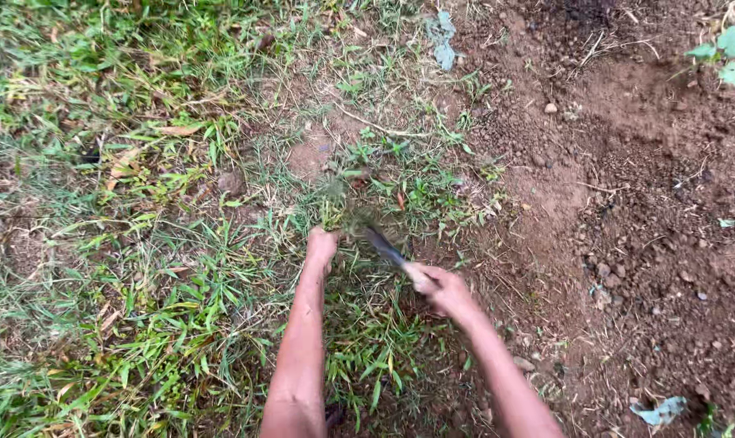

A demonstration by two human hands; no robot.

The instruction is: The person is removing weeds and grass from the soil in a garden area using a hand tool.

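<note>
Left hand (322, 246) fists a soft, rooted grass tuft (339, 207); right hand (440, 288) has its fingers wrapped round a blurred, stiff, light hand tool (384, 246), best gripped at the handle.

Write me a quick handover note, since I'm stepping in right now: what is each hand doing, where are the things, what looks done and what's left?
Left hand: closed in a fist on a tuft of grass, low to the ground.
Right hand: gripping the handle of a small bladed tool; the blade is motion-blurred and points at the base of that tuft.
Done: the bare soil to the right is loose and free of grass.
Left: the grass patch to the left and around both hands is uncut, with scattered blades along the soil edge.
</note>
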